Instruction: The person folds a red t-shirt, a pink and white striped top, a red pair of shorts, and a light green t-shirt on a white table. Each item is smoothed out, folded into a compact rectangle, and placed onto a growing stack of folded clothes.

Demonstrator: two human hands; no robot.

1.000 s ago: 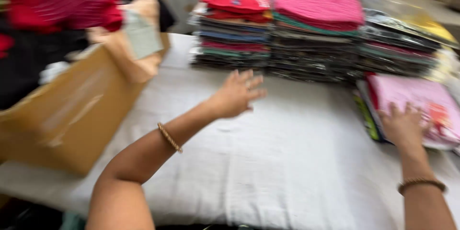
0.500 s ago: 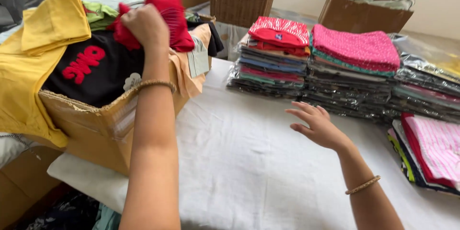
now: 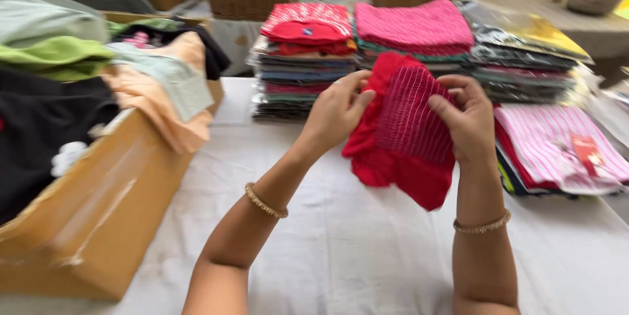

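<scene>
Both hands grip a red garment point(image 3: 400, 138) held up above the white-covered worktop point(image 3: 354, 249), in front of the folded stacks. The left hand point(image 3: 337, 112) pinches the garment's left edge between thumb and fingers; the right hand point(image 3: 466, 118) is clamped on its right edge, thumb across a ribbed, striped panel. The cloth hangs crumpled between them, its lower corner clear of the worktop. Each wrist carries a thin gold bangle. Behind the garment stand stacks of folded clothes point(image 3: 301, 59), some in clear wrapping. A pink striped folded piece point(image 3: 557, 144) lies to the right, just beside the right hand. At the left an open cardboard box point(image 3: 98, 223) holds loose garments in black, green and peach.
</scene>
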